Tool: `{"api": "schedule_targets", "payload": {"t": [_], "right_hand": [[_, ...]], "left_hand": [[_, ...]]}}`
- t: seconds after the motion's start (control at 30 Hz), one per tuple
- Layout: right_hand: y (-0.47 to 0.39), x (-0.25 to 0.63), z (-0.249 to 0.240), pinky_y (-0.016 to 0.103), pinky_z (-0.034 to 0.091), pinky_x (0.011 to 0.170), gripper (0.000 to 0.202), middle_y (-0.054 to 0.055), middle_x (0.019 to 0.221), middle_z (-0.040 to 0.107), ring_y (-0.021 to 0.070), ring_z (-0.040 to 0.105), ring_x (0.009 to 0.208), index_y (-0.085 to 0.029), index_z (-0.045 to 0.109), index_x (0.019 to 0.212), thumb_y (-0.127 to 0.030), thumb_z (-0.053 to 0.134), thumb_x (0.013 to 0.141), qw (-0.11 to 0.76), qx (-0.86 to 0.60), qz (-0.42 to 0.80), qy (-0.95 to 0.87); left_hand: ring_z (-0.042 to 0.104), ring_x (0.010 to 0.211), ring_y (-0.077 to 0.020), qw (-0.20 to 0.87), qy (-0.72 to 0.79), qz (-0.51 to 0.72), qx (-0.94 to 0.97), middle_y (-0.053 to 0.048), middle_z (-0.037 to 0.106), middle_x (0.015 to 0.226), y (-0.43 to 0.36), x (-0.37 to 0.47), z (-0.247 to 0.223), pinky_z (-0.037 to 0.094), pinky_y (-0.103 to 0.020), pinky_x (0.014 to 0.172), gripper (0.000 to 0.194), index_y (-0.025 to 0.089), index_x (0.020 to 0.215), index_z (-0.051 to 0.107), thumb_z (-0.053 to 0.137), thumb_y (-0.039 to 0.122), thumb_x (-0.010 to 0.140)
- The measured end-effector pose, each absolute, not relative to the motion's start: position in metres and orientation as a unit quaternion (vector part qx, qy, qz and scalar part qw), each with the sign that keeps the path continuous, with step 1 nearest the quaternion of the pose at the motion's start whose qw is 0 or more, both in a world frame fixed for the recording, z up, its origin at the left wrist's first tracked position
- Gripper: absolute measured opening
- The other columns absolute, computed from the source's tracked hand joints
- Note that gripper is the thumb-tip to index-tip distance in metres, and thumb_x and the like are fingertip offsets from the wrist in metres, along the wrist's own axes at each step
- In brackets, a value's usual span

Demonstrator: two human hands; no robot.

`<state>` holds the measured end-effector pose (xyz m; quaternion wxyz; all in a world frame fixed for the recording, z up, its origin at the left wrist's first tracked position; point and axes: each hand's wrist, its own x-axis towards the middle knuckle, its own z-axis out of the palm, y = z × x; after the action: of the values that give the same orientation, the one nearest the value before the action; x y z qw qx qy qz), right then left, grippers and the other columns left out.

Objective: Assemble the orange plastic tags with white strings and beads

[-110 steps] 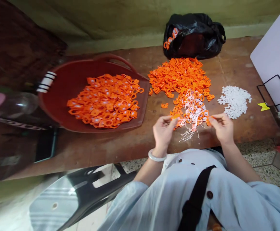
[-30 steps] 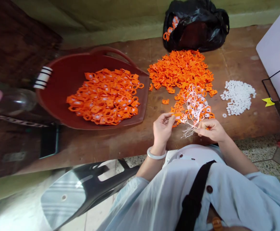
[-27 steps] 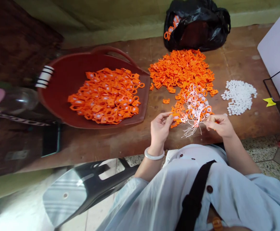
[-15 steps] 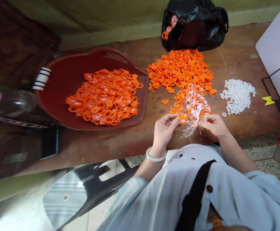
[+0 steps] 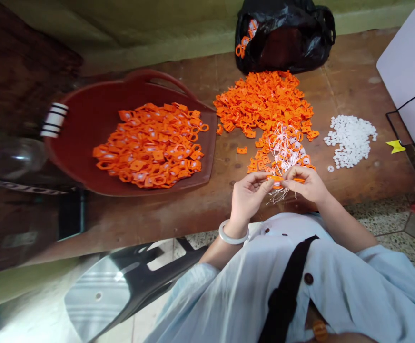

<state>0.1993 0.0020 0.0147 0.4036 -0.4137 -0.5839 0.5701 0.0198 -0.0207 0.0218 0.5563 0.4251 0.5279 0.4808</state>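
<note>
My left hand (image 5: 247, 196) pinches a small orange plastic piece (image 5: 275, 179) with a white part in it, held just above the table's front edge. My right hand (image 5: 306, 185) is closed in a pinch at the right end of that piece. A white string seems to be between its fingers, though they mostly hide it. Thin white strings (image 5: 279, 143) lie in a tangled bundle behind the hands, and their loose ends hang below the fingers. Beneath the bundle are loose orange pieces (image 5: 259, 159), some with white discs.
A large heap of orange pieces (image 5: 264, 100) lies behind the strings. To its left is a brown basket (image 5: 82, 119) holding more pieces. Small white discs (image 5: 352, 140) are piled at right. A black plastic bag (image 5: 293, 43) stands at the back. A chair (image 5: 100, 290) is below.
My right hand has moved left from the string bundle to the orange piece in my left hand. The two hands now meet at the piece.
</note>
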Motion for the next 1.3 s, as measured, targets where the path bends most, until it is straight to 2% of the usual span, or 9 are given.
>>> {"api": "schedule_targets", "payload": {"t": [0.13,0.3,0.5,0.6,0.73,0.9,1.07,1.2,1.3], "right_hand": [[0.002,0.2,0.014,0.027,0.046,0.065,0.032,0.0,0.071,0.062,0.0111,0.054,0.066,-0.019,0.051,0.061,-0.039,0.072,0.076,0.402,-0.41,0.574,-0.584],[0.0,0.195,0.01,0.025,0.04,0.059,0.037,-0.005,0.062,0.051,0.0083,0.045,0.058,-0.019,0.047,0.06,-0.041,0.074,0.075,0.395,-0.427,0.568,-0.582],[-0.003,0.192,0.006,0.027,0.05,0.068,0.041,-0.001,0.082,0.061,0.012,0.059,0.074,-0.022,0.055,0.086,-0.047,0.082,0.066,0.428,-0.413,0.635,-0.492],[-0.003,0.191,0.004,0.028,0.051,0.067,0.039,-0.002,0.079,0.061,0.0121,0.061,0.071,-0.023,0.055,0.085,-0.048,0.08,0.068,0.422,-0.401,0.662,-0.473],[-0.003,0.191,0.0,0.027,0.05,0.067,0.037,-0.001,0.081,0.063,0.0124,0.06,0.074,-0.022,0.058,0.082,-0.046,0.081,0.067,0.425,-0.426,0.625,-0.497],[-0.003,0.193,-0.009,0.029,0.051,0.074,0.036,0.001,0.086,0.065,0.0133,0.062,0.079,-0.021,0.06,0.086,-0.046,0.08,0.069,0.409,-0.439,0.612,-0.515],[-0.004,0.194,-0.019,0.033,0.051,0.084,0.036,0.003,0.093,0.068,0.0152,0.064,0.087,-0.021,0.063,0.093,-0.045,0.078,0.071,0.374,-0.443,0.609,-0.541],[-0.007,0.198,-0.03,0.035,0.051,0.086,0.035,0.005,0.096,0.07,0.0167,0.066,0.088,-0.021,0.064,0.096,-0.046,0.075,0.074,0.381,-0.459,0.589,-0.545],[-0.001,0.21,-0.037,0.034,0.053,0.079,0.031,0.005,0.091,0.071,0.017,0.067,0.083,-0.021,0.065,0.093,-0.047,0.071,0.078,0.396,-0.477,0.557,-0.552]], "left_hand": [[0.067,0.059,-0.0118,0.571,0.526,0.478,0.411,-0.004,0.074,0.074,-0.02,0.021,0.022,0.057,-0.024,0.061,0.039,0.014,0.084,0.072,0.081,0.047,0.065],[0.068,0.061,-0.0129,0.581,0.52,0.477,0.406,-0.006,0.075,0.077,-0.021,0.025,0.021,0.057,-0.025,0.062,0.042,0.014,0.084,0.072,0.082,0.048,0.063],[0.068,0.063,-0.0138,0.567,0.527,0.499,0.391,-0.005,0.074,0.075,-0.019,0.023,0.016,0.057,-0.026,0.063,0.042,0.014,0.086,0.072,0.081,0.049,0.065],[0.069,0.067,-0.0151,0.566,0.525,0.495,0.399,-0.006,0.075,0.08,-0.02,0.023,0.016,0.058,-0.028,0.066,0.041,0.015,0.087,0.072,0.081,0.048,0.065],[0.069,0.071,-0.0148,0.57,0.525,0.486,0.404,-0.006,0.075,0.084,-0.021,0.026,0.014,0.057,-0.028,0.069,0.04,0.015,0.087,0.071,0.081,0.047,0.065],[0.068,0.067,-0.0138,0.599,0.526,0.456,0.395,-0.004,0.073,0.077,-0.024,0.028,0.004,0.056,-0.026,0.067,0.038,0.015,0.088,0.071,0.079,0.046,0.067],[0.065,0.055,-0.0128,0.643,0.517,0.423,0.375,-0.002,0.07,0.065,-0.018,0.02,-0.012,0.054,-0.024,0.057,0.042,0.014,0.083,0.067,0.079,0.05,0.065],[0.066,0.059,-0.0133,0.542,0.567,0.534,0.316,-0.005,0.071,0.073,0.004,-0.018,-0.019,0.052,-0.022,0.056,0.048,0.014,0.087,0.062,0.08,0.051,0.064],[0.068,0.068,-0.0132,0.407,0.558,0.684,0.234,-0.005,0.071,0.091,0.018,-0.06,-0.02,0.052,-0.024,0.062,0.038,0.019,0.093,0.054,0.072,0.049,0.075]]}}
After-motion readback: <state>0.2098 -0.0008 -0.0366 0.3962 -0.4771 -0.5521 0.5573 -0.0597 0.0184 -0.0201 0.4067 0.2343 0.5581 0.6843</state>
